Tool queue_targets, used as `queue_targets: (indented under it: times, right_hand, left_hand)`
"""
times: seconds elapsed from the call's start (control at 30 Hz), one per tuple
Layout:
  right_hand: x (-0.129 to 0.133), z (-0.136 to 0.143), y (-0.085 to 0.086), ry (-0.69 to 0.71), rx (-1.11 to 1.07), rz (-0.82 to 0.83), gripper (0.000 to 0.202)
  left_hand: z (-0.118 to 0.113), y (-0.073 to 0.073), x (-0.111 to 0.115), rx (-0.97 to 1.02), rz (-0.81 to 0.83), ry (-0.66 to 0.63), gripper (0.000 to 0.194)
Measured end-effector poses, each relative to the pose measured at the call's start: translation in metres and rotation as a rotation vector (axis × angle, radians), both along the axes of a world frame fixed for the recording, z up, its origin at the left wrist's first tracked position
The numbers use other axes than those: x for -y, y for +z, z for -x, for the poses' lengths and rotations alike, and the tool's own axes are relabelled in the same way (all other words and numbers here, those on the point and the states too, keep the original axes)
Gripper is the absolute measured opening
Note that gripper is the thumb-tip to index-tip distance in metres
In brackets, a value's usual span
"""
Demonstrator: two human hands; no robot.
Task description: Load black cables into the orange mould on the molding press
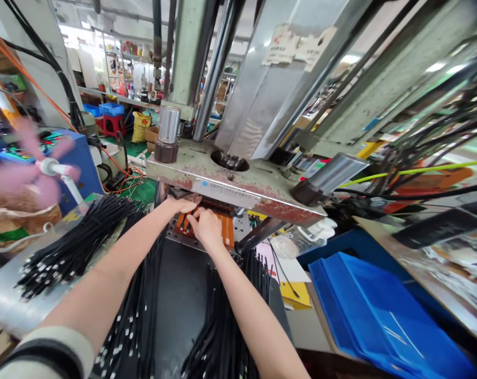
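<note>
Under the press's upper plate (230, 187), both of my hands reach to an orange-brown slotted fixture (227, 230). My left hand (186, 202) lies at its left back part, with fingers stretched out and their tips partly in the plate's shadow. In front of it and to the right, my right hand (207, 226) is bent over the fixture, thumb and fingers drawn together. What is pinched there is too small to make out. Small dark cable ends (185, 225) lie in the fixture's left slots. Below my forearms hang bundles of black cables (218, 321).
Another pile of black cables (76, 237) lies on a metal surface at left, near a spinning pink fan (44, 166). Steel guide posts (169, 126) rise from the plate. Blue plastic bins (380, 310) and a clear plastic jug (301, 237) stand at right.
</note>
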State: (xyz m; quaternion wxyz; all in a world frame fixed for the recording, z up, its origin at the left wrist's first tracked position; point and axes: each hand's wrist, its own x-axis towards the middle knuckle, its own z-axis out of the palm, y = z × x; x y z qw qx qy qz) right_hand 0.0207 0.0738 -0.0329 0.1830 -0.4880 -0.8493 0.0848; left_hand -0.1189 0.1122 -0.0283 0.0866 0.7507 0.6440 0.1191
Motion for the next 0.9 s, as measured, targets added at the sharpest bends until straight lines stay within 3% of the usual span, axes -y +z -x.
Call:
queue_targets:
  times: [0.1, 0.2, 0.27, 0.37, 0.43, 0.53, 0.6, 0.67, 0.77, 0.9]
  right_hand:
    - [0.000, -0.014, 0.005, 0.018, -0.027, -0.011, 0.019]
    - [0.010, -0.061, 0.002, -0.003, -0.021, -0.054, 0.018]
    - [0.025, -0.102, -0.008, -0.170, 0.112, -0.053, 0.026]
    - [0.046, -0.149, -0.029, -0.383, 0.429, 0.073, 0.041]
    - [0.052, -0.162, -0.041, -0.366, 0.509, 0.184, 0.041]
    - [0.051, -0.162, -0.049, -0.290, 0.399, 0.280, 0.031]
    - [0.050, -0.158, -0.046, -0.296, 0.228, 0.270, 0.027]
    - [0.054, -0.154, -0.038, -0.254, -0.013, 0.246, 0.024]
    - [0.074, -0.140, -0.017, -0.005, -0.365, 0.308, 0.016]
    - [0.106, -0.109, 0.006, 0.308, -0.557, 0.434, 0.009]
  left_hand:
    - [-0.001, 0.004, 0.011, 0.021, 0.007, 0.055, 0.050]
    - [0.000, -0.002, 0.055, 0.032, -0.065, 0.110, 0.055]
    - [0.003, -0.013, 0.095, 0.007, -0.165, 0.185, 0.050]
    - [0.006, -0.034, 0.146, -0.195, -0.150, 0.301, 0.041]
    - [0.006, -0.044, 0.163, -0.278, -0.086, 0.331, 0.034]
    - [0.010, -0.049, 0.166, -0.254, -0.055, 0.358, 0.026]
    - [0.016, -0.044, 0.163, -0.231, -0.065, 0.356, 0.025]
    - [0.021, -0.033, 0.161, -0.079, -0.085, 0.296, 0.022]
    - [0.019, -0.008, 0.161, 0.393, -0.130, 0.111, 0.015]
    - [-0.006, 0.033, 0.161, 0.864, -0.093, -0.026, 0.020]
